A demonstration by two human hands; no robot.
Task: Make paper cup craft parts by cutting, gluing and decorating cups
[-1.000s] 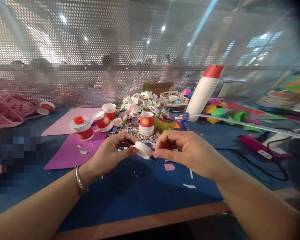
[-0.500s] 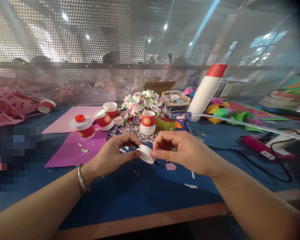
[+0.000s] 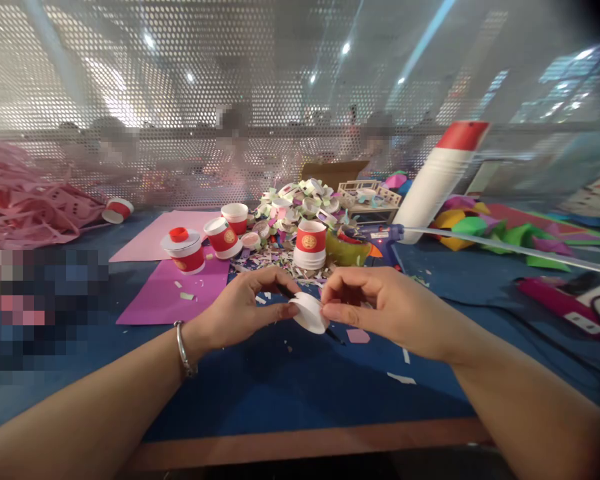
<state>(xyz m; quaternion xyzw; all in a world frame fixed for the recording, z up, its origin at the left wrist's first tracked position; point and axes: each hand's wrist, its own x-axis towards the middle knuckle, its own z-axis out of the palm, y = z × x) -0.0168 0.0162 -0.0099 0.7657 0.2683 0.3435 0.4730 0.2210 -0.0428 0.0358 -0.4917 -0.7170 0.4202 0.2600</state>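
Observation:
Between my hands is a small white paper cup bottom (image 3: 310,314), a shallow round piece tilted toward me. My left hand (image 3: 250,308) grips its left edge between thumb and fingers. The thumb and fingertips of my right hand (image 3: 387,310) pinch its right rim. A thin dark stick (image 3: 337,337) shows past the lower right of the piece; its kind is unclear. Just beyond my hands, a red and white paper cup (image 3: 311,244) stands upside down, with a gold emblem on its red band.
Behind the cup rises a heap of cut paper rings (image 3: 305,203) amid scraps. A glue gun (image 3: 380,233) lies beside a leaning cup stack (image 3: 440,180). Several cups stand on the left near purple paper (image 3: 173,300). A power strip (image 3: 555,303) with cables lies right.
The camera has turned slightly left, so the whole scene sits farther right. Both hands keep nearly the same hold on the white cup bottom.

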